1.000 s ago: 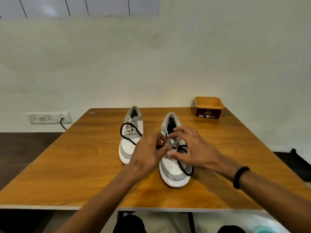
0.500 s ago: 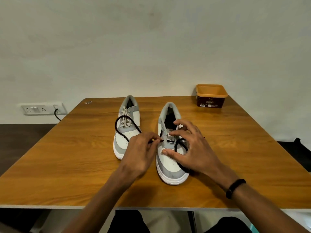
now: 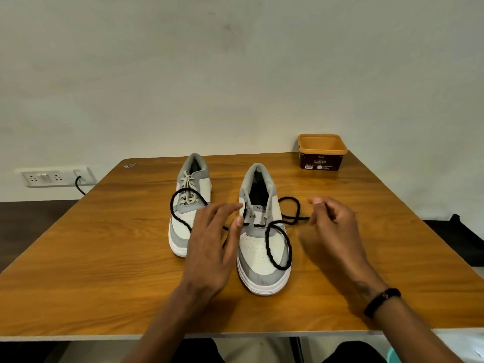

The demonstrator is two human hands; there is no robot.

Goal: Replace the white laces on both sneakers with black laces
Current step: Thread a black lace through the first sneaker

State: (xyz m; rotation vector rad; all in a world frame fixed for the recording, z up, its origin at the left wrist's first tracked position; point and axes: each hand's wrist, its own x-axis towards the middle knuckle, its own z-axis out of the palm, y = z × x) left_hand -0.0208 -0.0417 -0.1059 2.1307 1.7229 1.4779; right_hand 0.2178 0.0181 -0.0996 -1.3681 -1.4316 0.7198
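Hands have separated since half a second ago: then both crowded over the eyelets of the right sneaker (image 3: 263, 244), now the right hand (image 3: 331, 229) has drawn out to the side of it, pulling one end of the black lace (image 3: 279, 247) with it. The lace now lies straight across the lowest pair of eyelets, which I read as the first bar just seated; the remaining rows on this shoe appear open, tongue exposed. The right hand's thumb and curled fingers pinch the lace end near where it loops beside the shoe; exact contact is partly hidden by the fingers. The left hand (image 3: 213, 244) sits between the two shoes, fingers fairly extended, index tip at the left-side eyelet row; lace runs under it, and whether the thumb and a finger actually pinch it I cannot tell. Slack from the lace loops over the toe box and also arcs across the left sneaker (image 3: 190, 205), which still carries its white lace (image 3: 188, 191), tied. Judgement: task is early, one row of one shoe done, second shoe untouched. Both sneakers stand toe-towards-viewer on the wooden table (image 3: 104, 258); an orange tub (image 3: 322, 153) stands at the far right corner, well apart.
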